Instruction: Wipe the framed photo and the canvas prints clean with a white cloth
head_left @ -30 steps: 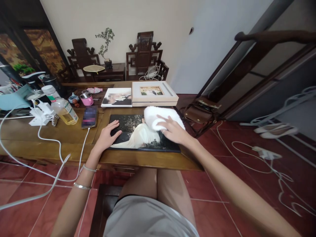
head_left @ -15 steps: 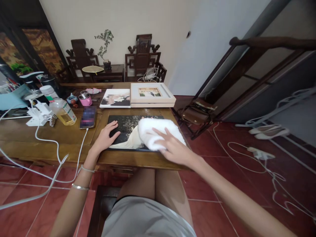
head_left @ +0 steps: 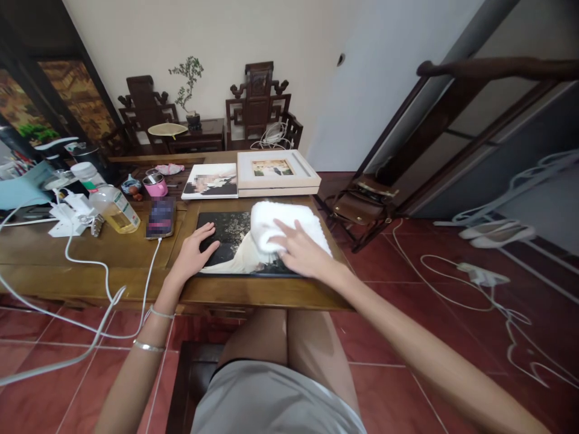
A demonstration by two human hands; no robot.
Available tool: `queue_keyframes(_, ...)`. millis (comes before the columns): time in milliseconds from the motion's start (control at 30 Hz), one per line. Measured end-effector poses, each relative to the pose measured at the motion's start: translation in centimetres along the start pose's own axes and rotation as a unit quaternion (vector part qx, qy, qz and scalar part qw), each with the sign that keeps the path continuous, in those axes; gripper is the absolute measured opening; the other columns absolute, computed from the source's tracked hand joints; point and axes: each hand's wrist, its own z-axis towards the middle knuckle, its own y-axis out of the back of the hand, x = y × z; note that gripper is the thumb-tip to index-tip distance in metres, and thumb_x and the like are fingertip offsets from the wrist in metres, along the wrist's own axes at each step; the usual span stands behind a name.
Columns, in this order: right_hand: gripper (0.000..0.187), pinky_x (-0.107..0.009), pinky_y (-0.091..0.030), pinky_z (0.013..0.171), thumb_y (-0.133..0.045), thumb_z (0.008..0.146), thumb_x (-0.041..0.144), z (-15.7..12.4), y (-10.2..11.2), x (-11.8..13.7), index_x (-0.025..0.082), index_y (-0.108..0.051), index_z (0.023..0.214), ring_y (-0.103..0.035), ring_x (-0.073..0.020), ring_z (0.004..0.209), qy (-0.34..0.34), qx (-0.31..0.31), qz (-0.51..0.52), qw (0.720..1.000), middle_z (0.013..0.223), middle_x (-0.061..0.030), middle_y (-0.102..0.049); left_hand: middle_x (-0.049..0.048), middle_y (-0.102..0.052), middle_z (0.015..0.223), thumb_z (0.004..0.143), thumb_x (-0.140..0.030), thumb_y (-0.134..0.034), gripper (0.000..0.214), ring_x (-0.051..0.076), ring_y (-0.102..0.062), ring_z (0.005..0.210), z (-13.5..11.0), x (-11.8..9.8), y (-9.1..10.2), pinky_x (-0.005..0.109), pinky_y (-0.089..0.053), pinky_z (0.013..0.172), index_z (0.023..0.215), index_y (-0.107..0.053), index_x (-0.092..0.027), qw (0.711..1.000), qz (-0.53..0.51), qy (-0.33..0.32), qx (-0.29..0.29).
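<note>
A dark photo panel with a pale gown pictured on it lies flat on the wooden desk in front of me. My left hand rests on its left edge with fingers spread. Over the right part of the panel lies a folded, fluffy white towel, which hides that part of the picture. My right hand presses on the towel and grips its near edge, the thumb side partly out of sight.
Behind the panel lie a photo print and a boxed picture frame. To the left are a charging phone, a bottle of yellow liquid, a pink cup and a white power strip. White cables trail off the desk's front edge.
My right hand has pushed the towel away from me and slightly left, uncovering more of the panel's near edge. My left hand stays in place.
</note>
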Motion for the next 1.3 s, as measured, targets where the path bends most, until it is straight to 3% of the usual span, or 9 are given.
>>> queue_keyframes(133, 0.041, -0.068, -0.007, 0.108, -0.046, 0.066, 0.006, -6.1, -0.1, 5.2, 0.017, -0.071, 0.097, -0.014, -0.0357, 0.142, 0.062, 0.013, 0.025, 0.998, 0.149, -0.0084, -0.036, 0.0136, -0.054, 0.135, 0.086, -0.041, -0.056, 0.043, 0.025, -0.048, 0.128, 0.0, 0.0, -0.1, 0.043, -0.033, 0.113, 0.118, -0.063, -0.013, 1.000, 0.005, -0.006, 0.001)
queue_keyframes(267, 0.041, -0.068, -0.006, 0.109, -0.047, 0.062, 0.006, -7.3, 0.1, 6.7, 0.020, -0.072, 0.091, -0.015, -0.0346, 0.142, 0.095, 0.027, 0.054, 0.994, 0.149, -0.0062, -0.037, 0.0144, -0.053, 0.136, 0.087, -0.040, -0.055, 0.044, 0.024, -0.048, 0.129, -0.1, 0.1, -0.1, 0.042, -0.033, 0.113, 0.119, -0.062, -0.011, 1.000, 0.008, -0.017, 0.004)
queue_keyframes(567, 0.045, -0.060, -0.021, 0.106, -0.041, 0.080, 0.012, 5.9, 0.1, -1.6, 0.015, -0.061, 0.120, -0.034, -0.0317, 0.135, -0.025, 0.010, 0.036, 0.999, 0.133, -0.0145, -0.056, 0.0140, -0.053, 0.136, 0.086, -0.041, -0.056, 0.044, 0.024, -0.047, 0.130, -0.1, 0.1, 0.2, 0.043, -0.032, 0.113, 0.119, -0.062, -0.013, 1.000, 0.007, -0.016, 0.008)
queue_keyframes(700, 0.044, -0.057, -0.028, 0.102, -0.043, 0.082, 0.015, 8.6, 0.1, -2.8, 0.015, -0.059, 0.122, -0.044, -0.0343, 0.126, -0.061, 0.012, 0.032, 0.998, 0.130, -0.0161, -0.058, 0.0131, -0.054, 0.135, 0.086, -0.041, -0.056, 0.043, 0.024, -0.048, 0.128, 0.0, 0.0, 0.3, 0.042, -0.033, 0.113, 0.118, -0.063, -0.014, 1.000, 0.005, -0.006, 0.006)
queue_keyframes(800, 0.045, -0.063, -0.020, 0.105, -0.042, 0.082, 0.012, 6.6, -0.1, -1.1, 0.014, -0.059, 0.123, -0.031, -0.0346, 0.135, -0.045, 0.008, 0.014, 0.999, 0.138, -0.0172, -0.050, 0.0128, -0.055, 0.135, 0.086, -0.042, -0.056, 0.043, 0.024, -0.049, 0.128, 0.0, -0.1, 0.2, 0.042, -0.033, 0.112, 0.118, -0.063, -0.014, 1.000, 0.005, 0.001, 0.004)
queue_keyframes(900, 0.045, -0.067, -0.017, 0.106, -0.043, 0.078, 0.010, 2.0, -0.2, 2.3, 0.015, -0.063, 0.118, -0.021, -0.0355, 0.140, 0.007, 0.010, 0.013, 1.000, 0.146, -0.0128, -0.041, 0.0125, -0.055, 0.134, 0.086, -0.041, -0.056, 0.043, 0.024, -0.049, 0.128, -0.1, -0.2, 0.1, 0.042, -0.034, 0.112, 0.118, -0.063, -0.014, 1.000, 0.005, 0.001, 0.001)
queue_keyframes(1100, 0.041, -0.069, -0.006, 0.109, -0.049, 0.065, 0.007, -5.7, 0.0, 7.8, 0.020, -0.071, 0.098, -0.014, -0.0364, 0.142, 0.087, 0.031, 0.047, 0.995, 0.150, -0.0061, -0.035, 0.0117, -0.054, 0.136, 0.086, -0.041, -0.055, 0.041, 0.024, -0.048, 0.128, -0.1, -0.2, 0.0, 0.044, -0.034, 0.112, 0.118, -0.063, -0.016, 1.000, 0.007, -0.005, 0.004)
queue_keyframes(1200, 0.042, -0.067, -0.008, 0.110, -0.048, 0.065, 0.008, -5.2, 0.0, 7.5, 0.021, -0.070, 0.099, -0.015, -0.0341, 0.142, 0.109, 0.034, 0.058, 0.992, 0.149, -0.0050, -0.037, 0.0129, -0.053, 0.137, 0.086, -0.041, -0.055, 0.042, 0.024, -0.047, 0.129, -0.1, -0.1, 0.1, 0.044, -0.033, 0.112, 0.118, -0.063, -0.014, 1.000, 0.006, -0.011, 0.008)
queue_keyframes(1300, 0.046, -0.067, -0.014, 0.108, -0.046, 0.069, 0.007, -1.9, 0.1, 5.5, 0.019, -0.066, 0.109, -0.020, -0.0321, 0.141, 0.092, 0.029, 0.059, 0.994, 0.146, -0.0089, -0.042, 0.0137, -0.053, 0.137, 0.087, -0.041, -0.054, 0.044, 0.024, -0.047, 0.129, -0.1, -0.1, 0.2, 0.044, -0.032, 0.113, 0.119, -0.062, -0.013, 1.000, 0.006, -0.011, 0.013)
